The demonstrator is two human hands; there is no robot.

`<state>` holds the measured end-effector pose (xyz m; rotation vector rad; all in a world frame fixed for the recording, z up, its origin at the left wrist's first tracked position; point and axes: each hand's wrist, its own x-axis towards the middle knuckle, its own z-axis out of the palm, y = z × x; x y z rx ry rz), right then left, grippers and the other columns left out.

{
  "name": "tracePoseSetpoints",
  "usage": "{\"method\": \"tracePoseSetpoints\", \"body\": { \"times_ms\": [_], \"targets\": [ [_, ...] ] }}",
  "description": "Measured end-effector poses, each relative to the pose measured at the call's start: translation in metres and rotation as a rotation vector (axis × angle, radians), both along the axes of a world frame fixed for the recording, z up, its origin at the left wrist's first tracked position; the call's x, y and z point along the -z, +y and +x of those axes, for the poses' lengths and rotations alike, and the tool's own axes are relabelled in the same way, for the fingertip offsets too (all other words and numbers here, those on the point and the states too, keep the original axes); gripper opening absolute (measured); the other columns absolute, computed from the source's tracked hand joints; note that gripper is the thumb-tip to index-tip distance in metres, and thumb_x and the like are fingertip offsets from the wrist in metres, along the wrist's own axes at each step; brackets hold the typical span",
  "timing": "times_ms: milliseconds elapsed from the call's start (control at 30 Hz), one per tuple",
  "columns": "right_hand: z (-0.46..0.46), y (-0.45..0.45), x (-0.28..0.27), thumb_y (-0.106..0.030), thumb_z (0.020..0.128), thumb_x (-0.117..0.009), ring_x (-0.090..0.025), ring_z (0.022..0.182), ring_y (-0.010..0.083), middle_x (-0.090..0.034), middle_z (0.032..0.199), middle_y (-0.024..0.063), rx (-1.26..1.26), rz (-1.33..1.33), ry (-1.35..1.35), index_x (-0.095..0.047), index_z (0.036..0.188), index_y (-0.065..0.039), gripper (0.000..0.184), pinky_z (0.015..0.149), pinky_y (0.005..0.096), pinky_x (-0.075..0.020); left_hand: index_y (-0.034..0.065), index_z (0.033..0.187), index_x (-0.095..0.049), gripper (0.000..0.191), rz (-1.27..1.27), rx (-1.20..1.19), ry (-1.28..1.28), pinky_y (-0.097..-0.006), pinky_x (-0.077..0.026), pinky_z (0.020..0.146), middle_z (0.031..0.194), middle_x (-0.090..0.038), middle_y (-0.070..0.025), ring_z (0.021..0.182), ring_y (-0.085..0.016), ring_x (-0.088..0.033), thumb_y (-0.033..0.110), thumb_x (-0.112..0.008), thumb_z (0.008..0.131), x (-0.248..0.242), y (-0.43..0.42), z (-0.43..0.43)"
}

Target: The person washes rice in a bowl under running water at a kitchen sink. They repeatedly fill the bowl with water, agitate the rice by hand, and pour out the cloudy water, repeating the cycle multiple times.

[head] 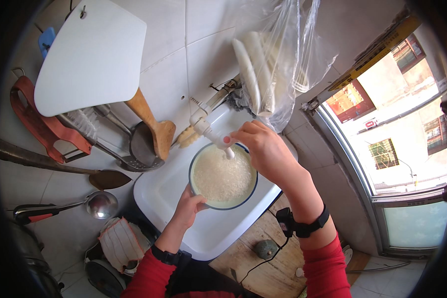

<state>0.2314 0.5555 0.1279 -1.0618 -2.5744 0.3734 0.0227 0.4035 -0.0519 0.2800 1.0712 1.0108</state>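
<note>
A round bowl with a dark blue rim (223, 206) is held over the white sink (162, 197). Pale rice-like grains (221, 177) fill much of it, seemingly in water. My left hand (189, 205) grips the bowl's near left rim, the thumb over the edge. Above the bowl hangs a white plastic faucet (208, 130), its spout pointing down into it. My right hand (260, 147) has its fingers pinched at the faucet's handle, beside a red round mark. Whether water is running is hard to tell.
Left of the sink, a white cutting board (93, 56), a wooden spatula (149, 123), a ladle (101, 205) and a red-handled tool (44, 119) hang on the tiles. A plastic bag (279, 67) hangs behind the faucet. A dark green squash (265, 249) lies on the wooden board (246, 238).
</note>
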Motion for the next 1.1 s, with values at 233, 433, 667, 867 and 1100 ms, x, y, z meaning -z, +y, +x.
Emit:
{"method": "tracePoseSetpoints", "body": {
  "times_ms": [233, 433, 667, 867, 1100],
  "targets": [
    [-0.002, -0.006, -0.004, 0.014, 0.081, -0.065, -0.064, 0.1, 0.0309, -0.066, 0.098, 0.0095, 0.05, 0.028, -0.001, -0.078, 0.115, -0.009, 0.043, 0.092, 0.0429, -0.0559, 0.0065, 0.155, -0.044, 0.074, 0.011, -0.005, -0.04, -0.0378, -0.067, 0.089, 0.14, -0.061, -0.0125, 0.115, -0.025, -0.072, -0.007, -0.057, 0.083, 0.002, 0.003, 0.004],
    [-0.005, -0.013, -0.007, 0.001, 0.089, -0.073, -0.065, 0.099, 0.0303, -0.065, 0.098, 0.0085, 0.072, 0.057, -0.007, -0.078, 0.116, -0.01, 0.03, 0.09, 0.0431, -0.0562, 0.0054, 0.152, -0.046, 0.071, -0.005, -0.022, -0.083, -0.038, -0.067, 0.088, 0.138, -0.062, -0.0131, 0.113, -0.026, -0.073, -0.007, -0.057, 0.083, 0.006, 0.002, 0.005],
    [-0.009, -0.017, -0.007, -0.016, 0.093, -0.08, -0.066, 0.097, 0.029, -0.064, 0.098, 0.0083, 0.112, 0.04, 0.013, -0.079, 0.116, -0.012, 0.023, 0.088, 0.0425, -0.0571, 0.0056, 0.148, -0.048, 0.067, -0.021, -0.023, -0.072, -0.038, -0.067, 0.087, 0.135, -0.064, -0.0123, 0.111, -0.025, -0.074, -0.006, -0.057, 0.083, 0.015, -0.001, 0.005],
    [-0.009, -0.017, -0.006, -0.009, 0.093, -0.077, -0.065, 0.098, 0.0288, -0.063, 0.1, 0.0079, 0.129, 0.088, -0.082, -0.079, 0.117, -0.014, 0.024, 0.088, 0.0421, -0.0569, 0.0071, 0.149, -0.048, 0.067, -0.038, -0.035, -0.027, -0.0373, -0.067, 0.084, 0.131, -0.065, -0.0119, 0.105, -0.023, -0.074, -0.006, -0.057, 0.084, 0.021, -0.002, 0.005],
    [0.0, -0.004, -0.005, 0.012, 0.085, -0.065, -0.065, 0.098, 0.029, -0.063, 0.1, 0.0077, 0.041, 0.031, -0.057, -0.079, 0.119, -0.014, 0.045, 0.09, 0.0419, -0.0565, 0.0072, 0.148, -0.049, 0.067, -0.038, -0.026, -0.038, -0.0357, -0.067, 0.08, 0.128, -0.066, -0.0115, 0.101, -0.023, -0.074, -0.006, -0.057, 0.084, 0.02, -0.001, 0.0]
  ]
}}
